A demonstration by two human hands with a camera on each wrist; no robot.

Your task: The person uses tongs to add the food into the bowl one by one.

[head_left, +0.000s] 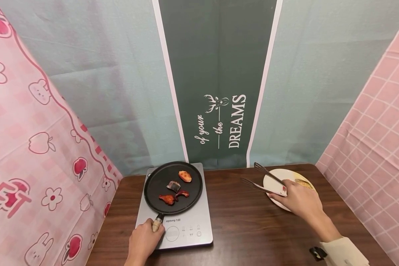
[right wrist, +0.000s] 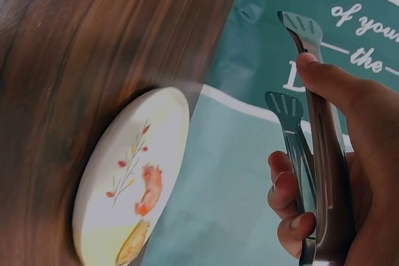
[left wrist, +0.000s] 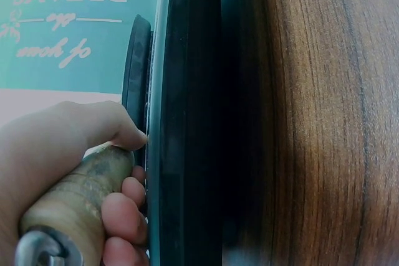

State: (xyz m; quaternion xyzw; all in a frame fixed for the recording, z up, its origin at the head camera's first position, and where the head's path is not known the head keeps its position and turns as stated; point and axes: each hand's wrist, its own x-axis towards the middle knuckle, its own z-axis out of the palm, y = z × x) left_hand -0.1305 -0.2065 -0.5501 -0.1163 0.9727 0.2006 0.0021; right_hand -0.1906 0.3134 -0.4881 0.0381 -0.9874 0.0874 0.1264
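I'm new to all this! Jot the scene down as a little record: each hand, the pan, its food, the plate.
Left hand: grips the handle
Right hand: holds metal tongs, tips apart, nothing between them
Pan: black, round, on a silver cooktop
Food in pan: golden-orange piece, grey-skinned piece, reddish-brown piece, dark red curled piece
Plate: decorated, on the wooden table, partly hidden by the right hand in the head view
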